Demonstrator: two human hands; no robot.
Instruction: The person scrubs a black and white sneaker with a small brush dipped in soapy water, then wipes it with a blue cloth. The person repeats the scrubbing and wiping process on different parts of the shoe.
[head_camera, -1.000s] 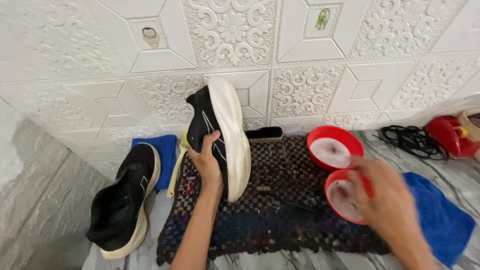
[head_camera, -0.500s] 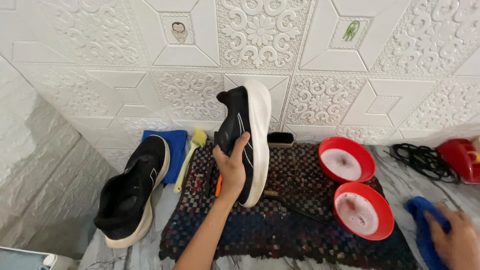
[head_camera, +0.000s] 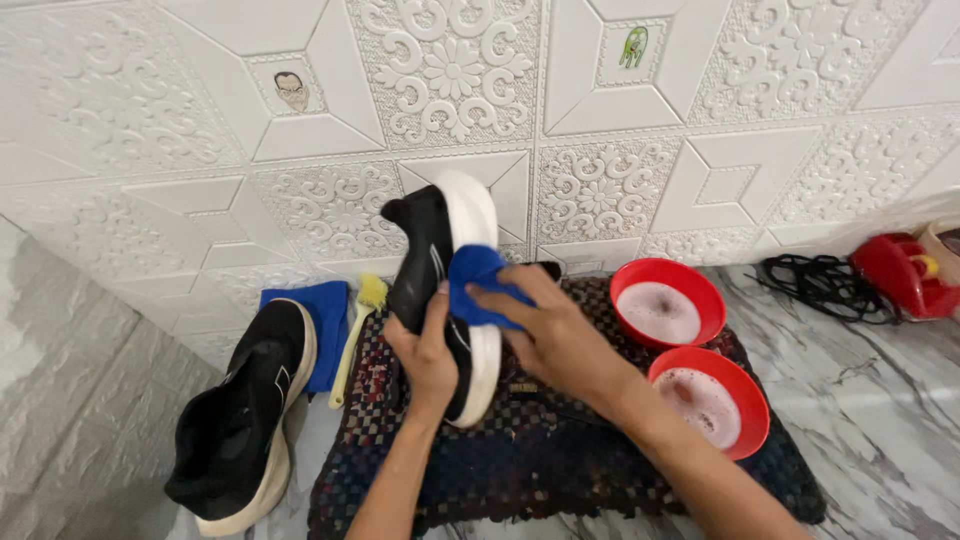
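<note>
My left hand (head_camera: 428, 352) grips a black sneaker with a thick white sole (head_camera: 447, 250), held on its side above a dark crocheted mat (head_camera: 540, 460). My right hand (head_camera: 545, 325) presses a blue cloth (head_camera: 478, 282) against the white sole near the shoe's middle. A second black sneaker (head_camera: 240, 415) lies to the left on the marble floor, sole edge down.
Two red bowls of soapy water (head_camera: 668, 300) (head_camera: 710, 400) sit on the mat's right side. A yellow brush (head_camera: 358, 325) and a folded blue cloth (head_camera: 318, 320) lie by the wall. Black laces (head_camera: 818, 280) and a red object (head_camera: 900, 275) rest at the right.
My right hand picked up the blue cloth from the lower right and brought it up to the sneaker's sole. The left hand kept holding the sneaker.
</note>
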